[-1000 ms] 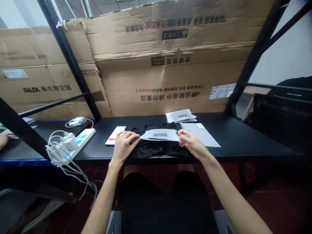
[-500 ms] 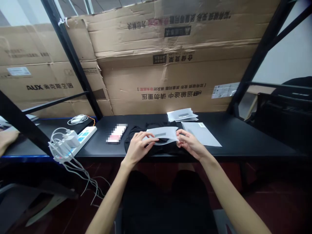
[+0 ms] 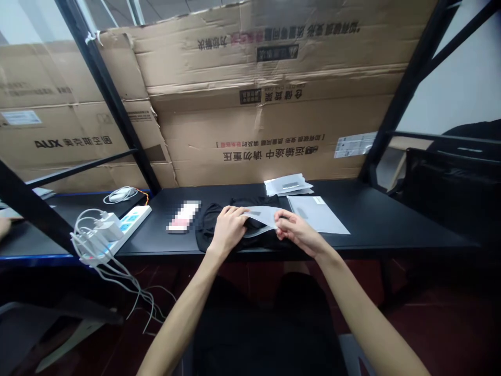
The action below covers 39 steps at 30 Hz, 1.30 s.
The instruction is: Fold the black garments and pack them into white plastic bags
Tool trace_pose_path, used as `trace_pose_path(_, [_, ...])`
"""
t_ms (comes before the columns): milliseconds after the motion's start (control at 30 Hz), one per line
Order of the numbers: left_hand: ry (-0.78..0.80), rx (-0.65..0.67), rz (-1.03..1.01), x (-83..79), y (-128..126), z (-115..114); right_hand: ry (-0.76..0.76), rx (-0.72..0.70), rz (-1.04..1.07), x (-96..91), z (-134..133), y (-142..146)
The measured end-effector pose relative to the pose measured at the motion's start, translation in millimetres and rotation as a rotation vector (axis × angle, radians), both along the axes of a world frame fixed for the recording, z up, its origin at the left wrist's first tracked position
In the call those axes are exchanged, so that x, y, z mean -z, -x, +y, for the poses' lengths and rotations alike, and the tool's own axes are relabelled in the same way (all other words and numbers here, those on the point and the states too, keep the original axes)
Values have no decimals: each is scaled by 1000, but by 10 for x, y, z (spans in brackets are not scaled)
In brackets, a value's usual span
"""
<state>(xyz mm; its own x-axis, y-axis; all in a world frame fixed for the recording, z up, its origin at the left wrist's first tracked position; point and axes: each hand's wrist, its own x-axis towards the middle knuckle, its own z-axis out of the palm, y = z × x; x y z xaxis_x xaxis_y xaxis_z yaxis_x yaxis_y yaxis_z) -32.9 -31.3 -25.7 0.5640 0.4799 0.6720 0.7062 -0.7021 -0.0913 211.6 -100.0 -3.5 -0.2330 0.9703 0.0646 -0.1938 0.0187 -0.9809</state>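
Over the dark cloth, both hands are at a small, translucent white frosted plastic bag (image 3: 264,213) with a dark strip on it. Its upper and lower layers stand apart, leaving a gap at the near side. My left hand (image 3: 230,227) closes on the bag's left end, with the fingertips partly hidden behind it. At the other end, my right hand (image 3: 293,230) pinches the bag's right edge between thumb and fingers. A crumpled black cloth (image 3: 207,222) lies on the desk beneath the hands.
Behind the right hand lie a larger frosted bag (image 3: 324,219) and a small stack of similar bags (image 3: 287,185). A blurred-out phone-like object (image 3: 183,216) and a power strip (image 3: 125,232) with chargers and cables are to the left. Cardboard (image 3: 250,115) walls the back. Another person's hand (image 3: 3,227) shows far left.
My left hand has turned and moved slightly right onto the bag, its fingers now more closed. The bag's upper layer has lifted and bent. The whole view has shifted slightly.
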Motion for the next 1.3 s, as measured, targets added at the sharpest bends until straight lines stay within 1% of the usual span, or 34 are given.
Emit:
trace_pose_path(67, [-27,0,-32,11,20,9,-17,-27,-40,4,11,-45])
trace_pose_path(133, [-59,7,-68,18,49,6,-33,-2,-80,19,42,-117])
trace_pose_path(167, [-81,13,-90,17,65,-2,-43,43,-90,31,66,-160])
trace_pose_path(300, [-175,70,-190,-34,116,-97,-98,295,-113,58,152,-308])
trace_pose_path(367, [-204,136,-219,-82,123,-172,-90,327,-122,35,151,-333])
trace_pose_path(433, [-223,220,-223,-129,117,-241,-19,258,-105,-11,109,-323])
trace_pose_path(500, [-230,310,-194,-158,101,-288,73,100,-89,-58,42,-294])
trace_pose_path(567, [-214,378,-145,-162,82,-306,122,-53,-97,-86,-25,-262])
trace_pose_path(600, [-199,401,-121,-158,73,-307,130,-101,-108,-89,-50,-246])
trace_pose_path(667, [-176,421,-94,-145,59,-298,131,-117,-135,-75,-72,-217])
trace_pose_path(833, [-211,425,-125,-163,94,-288,103,16,-182,9,1,-186])
trace_pose_path(967, [-154,421,-179,-193,201,-307,49,183,-214,13,73,-312])
trace_pose_path(1067, [-92,403,-253,-171,296,-309,4,319,-238,-34,117,-567])
trace_pose_path(1167, [-34,363,-351,-113,358,-293,-16,482,-218,-62,182,-923])
trace_pose_path(1233, [34,268,-423,-70,366,-280,-26,556,-231,-44,244,-1159])
trace_pose_path(1300, [137,134,-480,-39,353,-269,-27,622,-330,5,318,-1351])
